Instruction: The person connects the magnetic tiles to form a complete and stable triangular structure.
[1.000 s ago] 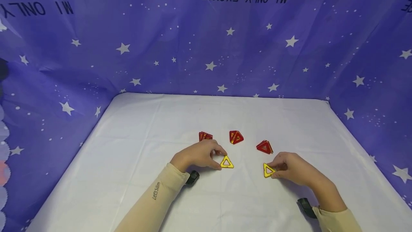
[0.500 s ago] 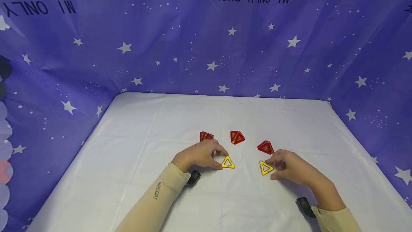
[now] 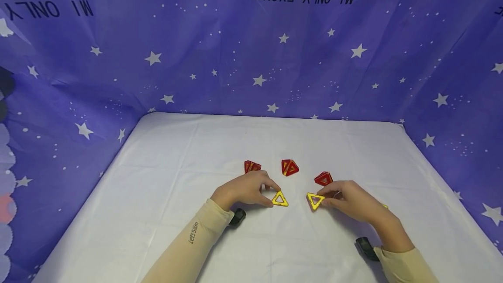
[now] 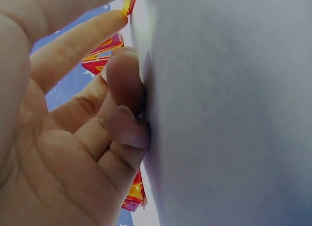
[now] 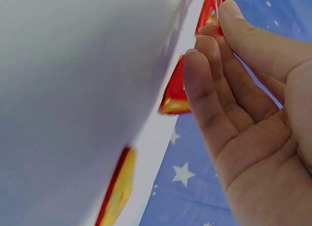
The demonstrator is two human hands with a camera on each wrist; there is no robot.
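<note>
Yellow triangle frame [image 3: 315, 200], hollow centre

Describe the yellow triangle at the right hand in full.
The yellow triangle is a small open frame, glossy like plastic, with red showing along its inner edge and white cloth visible through the middle. It lies on the white tablecloth, one corner pointing toward the person. The right hand pinches its right corner with the fingertips. Nothing else touches it.

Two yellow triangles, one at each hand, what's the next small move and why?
Probably slide the right triangle leftward until its edge meets the left triangle. Each hand, left and right, pinches one, and a gap of bare cloth lies between them.
</note>
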